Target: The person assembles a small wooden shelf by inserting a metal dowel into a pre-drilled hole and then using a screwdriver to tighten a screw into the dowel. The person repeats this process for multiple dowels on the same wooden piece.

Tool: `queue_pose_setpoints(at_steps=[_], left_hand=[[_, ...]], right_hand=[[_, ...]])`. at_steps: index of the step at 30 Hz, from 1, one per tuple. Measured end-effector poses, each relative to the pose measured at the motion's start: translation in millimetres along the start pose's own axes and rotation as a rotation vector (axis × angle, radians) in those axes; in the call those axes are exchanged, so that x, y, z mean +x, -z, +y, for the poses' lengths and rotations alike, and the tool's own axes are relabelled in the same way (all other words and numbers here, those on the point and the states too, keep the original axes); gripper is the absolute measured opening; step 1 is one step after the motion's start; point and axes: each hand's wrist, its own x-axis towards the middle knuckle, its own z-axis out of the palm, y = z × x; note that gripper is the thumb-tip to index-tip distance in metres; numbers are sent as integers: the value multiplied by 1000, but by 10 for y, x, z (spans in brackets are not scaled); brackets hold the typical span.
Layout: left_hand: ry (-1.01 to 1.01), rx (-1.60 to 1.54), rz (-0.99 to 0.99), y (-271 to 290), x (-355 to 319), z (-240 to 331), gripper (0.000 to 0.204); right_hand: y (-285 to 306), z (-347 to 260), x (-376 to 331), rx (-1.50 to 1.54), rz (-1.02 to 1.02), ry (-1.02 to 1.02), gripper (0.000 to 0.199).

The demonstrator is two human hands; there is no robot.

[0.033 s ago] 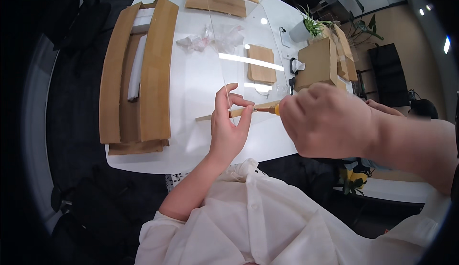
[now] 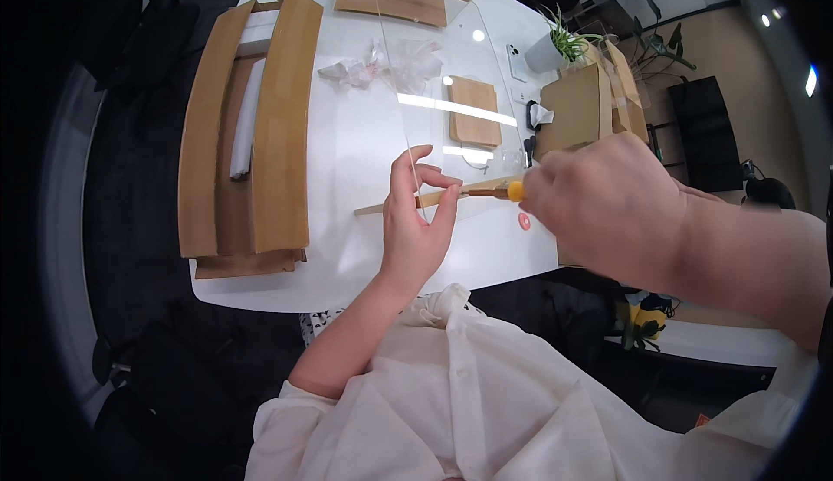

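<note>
My right hand (image 2: 607, 208) is wrapped round the yellow handle of a screwdriver (image 2: 491, 190), whose shaft points left. At the tip, the thumb and a finger of my left hand (image 2: 418, 212) pinch together; whatever small thing lies between them is hidden. A large clear panel (image 2: 434, 56) stands before me, and its left edge runs down past my left fingers. Behind my fingers a narrow wooden strip (image 2: 371, 209) extends to both sides at the panel's lower end.
A long open cardboard box (image 2: 282, 134) with white foam lies left. Wooden boards (image 2: 473, 112), crumpled plastic wrap (image 2: 356, 73), a phone (image 2: 517, 63) and a potted plant (image 2: 544, 58) are on the white table. Another cardboard box (image 2: 573, 112) stands right, near a small red ring (image 2: 524, 221).
My right hand has shifted slightly right and turned, so more of the yellow handle shows. The red ring on the table has come into sight. My left hand has stayed put.
</note>
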Motion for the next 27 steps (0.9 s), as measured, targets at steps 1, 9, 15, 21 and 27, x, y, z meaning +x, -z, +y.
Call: queue_pose_setpoints(at_steps=[1,9,15,21,27], left_hand=[[-8,5,-2,-14,-29,-19,50],[-3,-4,1,-13,-20,-85,50],[-62,9,3,-22,-26,-16,49],[-54,11,28,-5,15,-32,49],[17,8,-5,-48,39,-54,50]], right_hand=[[44,9,25,305,-128,-240,28],[-186,40,-88,243,199,25,18],[-151,100,-122,-750,516,600,22],[-75,44,-68,18,191,125,19],[56,145,76,698,-152,-441,24]])
